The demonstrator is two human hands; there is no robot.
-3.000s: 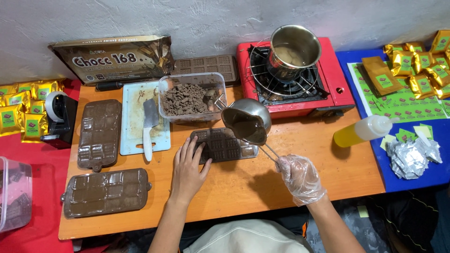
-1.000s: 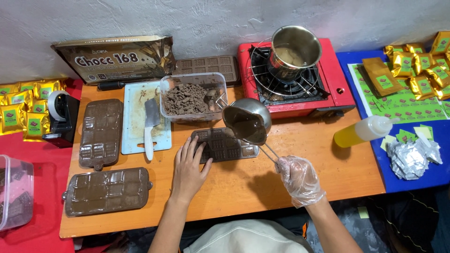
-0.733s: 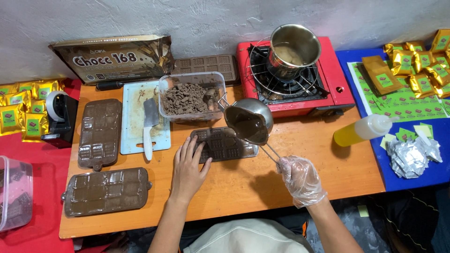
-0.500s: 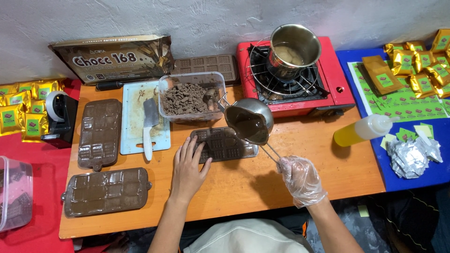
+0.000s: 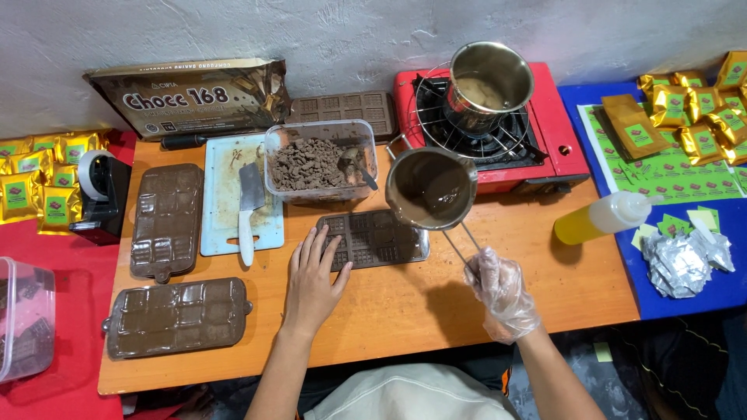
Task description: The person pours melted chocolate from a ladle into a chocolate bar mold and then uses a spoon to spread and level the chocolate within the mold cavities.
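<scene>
My right hand point(image 5: 502, 292), in a clear plastic glove, grips the wire handle of a small steel pot point(image 5: 430, 188) of melted chocolate. The pot hangs tilted over the right end of a clear chocolate-bar mould point(image 5: 366, 241) on the wooden table point(image 5: 436, 303). My bare left hand point(image 5: 313, 278) lies flat on the table with its fingertips on the mould's left edge. The mould's cavities look dark with chocolate.
Two filled moulds point(image 5: 166, 220) point(image 5: 177, 316) lie at the left. A cutting board with a knife point(image 5: 248, 210) and a tub of chopped chocolate point(image 5: 319, 162) sit behind. A red gas stove point(image 5: 537, 128) carries a steel pot point(image 5: 489, 80). A yellow squeeze bottle point(image 5: 603, 218) lies at right.
The small pot has shifted slightly right over the mould's right end. My left hand stays on the mould's left edge.
</scene>
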